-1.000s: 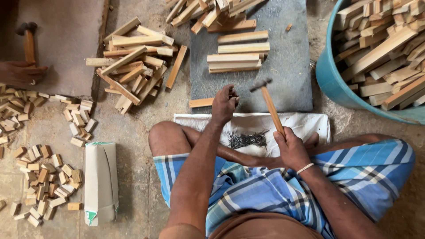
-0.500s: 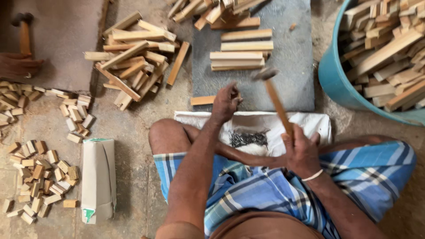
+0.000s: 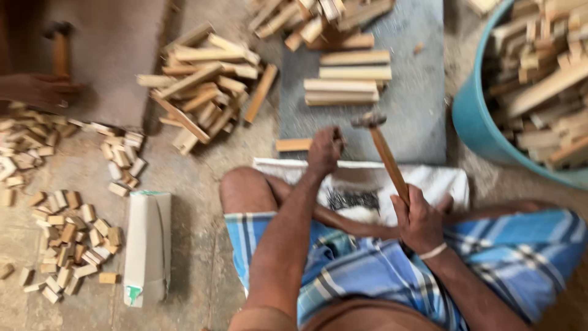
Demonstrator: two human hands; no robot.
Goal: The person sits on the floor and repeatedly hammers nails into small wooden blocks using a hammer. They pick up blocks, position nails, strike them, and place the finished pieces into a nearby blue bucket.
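The right hand (image 3: 421, 219) is gripping a hammer (image 3: 387, 158) by the lower end of its wooden handle, fingers wrapped tight around it, the metal head raised and hanging over the grey slab (image 3: 422, 116). The left hand (image 3: 324, 149) is resting at the near edge of that slab, fingers curled in on something small (too blurred to tell what), just beside a short wooden strip (image 3: 293, 144) lying there. A white cloth (image 3: 441, 181) is lying across the lap with a dark heap of nails (image 3: 352, 199) on it.
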